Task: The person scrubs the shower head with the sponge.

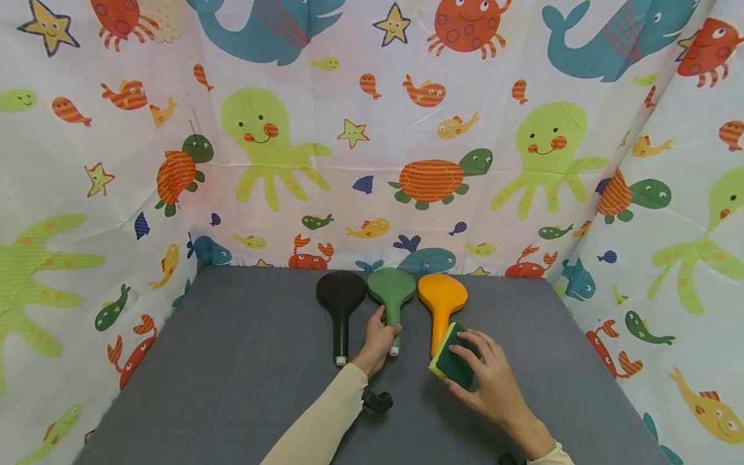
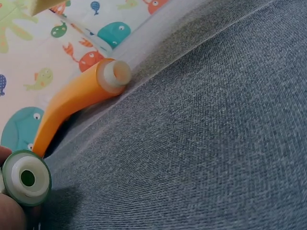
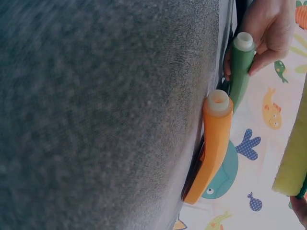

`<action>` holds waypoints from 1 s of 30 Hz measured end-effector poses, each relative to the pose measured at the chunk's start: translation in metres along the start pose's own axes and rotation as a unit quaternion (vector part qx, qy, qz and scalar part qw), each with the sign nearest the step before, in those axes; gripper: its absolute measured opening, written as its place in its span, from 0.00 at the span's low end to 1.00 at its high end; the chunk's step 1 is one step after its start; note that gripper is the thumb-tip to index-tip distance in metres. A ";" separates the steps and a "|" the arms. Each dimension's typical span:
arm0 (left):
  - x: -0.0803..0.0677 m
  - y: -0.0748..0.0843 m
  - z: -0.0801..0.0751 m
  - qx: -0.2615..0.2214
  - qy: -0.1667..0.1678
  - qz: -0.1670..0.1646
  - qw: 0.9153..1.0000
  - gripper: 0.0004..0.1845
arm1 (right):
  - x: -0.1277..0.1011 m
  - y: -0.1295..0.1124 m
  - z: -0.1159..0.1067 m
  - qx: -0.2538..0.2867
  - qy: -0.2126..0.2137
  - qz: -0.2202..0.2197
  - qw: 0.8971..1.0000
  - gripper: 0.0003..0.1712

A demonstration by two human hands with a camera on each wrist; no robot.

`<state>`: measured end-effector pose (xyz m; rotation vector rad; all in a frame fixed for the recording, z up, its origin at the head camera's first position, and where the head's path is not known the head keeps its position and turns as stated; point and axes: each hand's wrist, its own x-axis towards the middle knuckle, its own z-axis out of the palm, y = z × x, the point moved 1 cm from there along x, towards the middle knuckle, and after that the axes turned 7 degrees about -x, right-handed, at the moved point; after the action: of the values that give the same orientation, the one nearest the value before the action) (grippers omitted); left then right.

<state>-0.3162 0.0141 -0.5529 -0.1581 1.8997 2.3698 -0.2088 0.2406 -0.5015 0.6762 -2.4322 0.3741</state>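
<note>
Three shower heads lie side by side at the far edge of a grey table (image 1: 244, 361): black (image 1: 340, 303), green (image 1: 391, 290) and orange (image 1: 442, 303). My left hand (image 1: 378, 339) grips the green one's handle (image 3: 241, 72) near its white end cap (image 2: 26, 178). My right hand (image 1: 485, 374) holds a green and yellow sponge (image 1: 453, 361) at the end of the orange handle (image 3: 217, 129). The sponge's yellow edge (image 3: 292, 153) shows in the right wrist view. The orange handle's open end (image 2: 115, 74) lies free on the table.
A cloth backdrop (image 1: 372, 129) printed with sea animals rises behind the table and along both sides. A small black part (image 1: 378, 400) sits at my left wrist. Bare grey table surface (image 2: 201, 143) stretches in front of the shower heads.
</note>
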 end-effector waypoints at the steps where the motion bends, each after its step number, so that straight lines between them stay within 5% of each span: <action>1: 0.000 0.000 0.000 0.002 -0.002 -0.001 1.000 0.40 | 0.000 0.000 0.000 -0.001 0.001 0.000 1.000 0.32; 18: -0.014 0.007 -0.010 0.095 -0.008 0.030 0.995 0.29 | 0.007 -0.002 -0.002 0.010 0.016 -0.011 1.000 0.32; 30: -0.041 0.028 -0.037 0.109 -0.016 0.075 0.991 0.26 | 0.026 -0.012 -0.005 0.020 0.047 -0.045 0.998 0.30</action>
<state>-0.2791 -0.0284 -0.5279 0.0407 2.2076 2.2149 -0.2184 0.2231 -0.4808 0.7655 -2.3031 0.4105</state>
